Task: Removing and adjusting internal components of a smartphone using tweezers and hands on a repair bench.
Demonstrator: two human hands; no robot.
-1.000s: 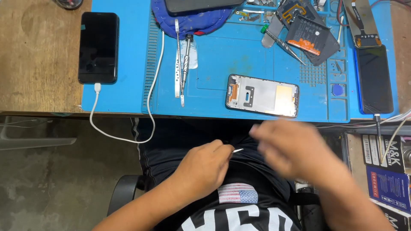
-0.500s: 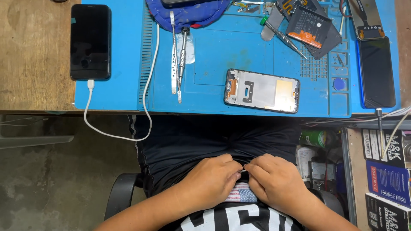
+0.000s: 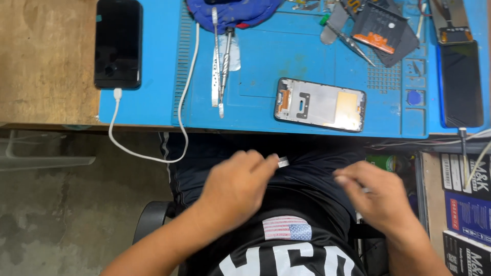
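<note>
Over my lap, below the table edge, my left hand [image 3: 238, 186] pinches a small white strip [image 3: 283, 162] between thumb and fingers. My right hand [image 3: 378, 197] hovers to the right of it, fingers curled and blurred; I cannot tell whether it holds anything. An opened phone frame [image 3: 320, 104] lies face up on the blue work mat [image 3: 286, 61] just above both hands. Tweezers and a screwdriver [image 3: 221, 66] lie side by side to the frame's left.
A black phone [image 3: 118, 43] lies at the mat's left edge with a white cable [image 3: 148, 153] looping off the table. A dark screen panel [image 3: 461, 84] rests at the right, with a dark part and tools [image 3: 381, 28] at the top. Boxes [image 3: 465, 204] stand lower right.
My hands were joined together on my lap half a second ago. They have drawn apart, the left keeping the white strip, the right swinging out to the right.
</note>
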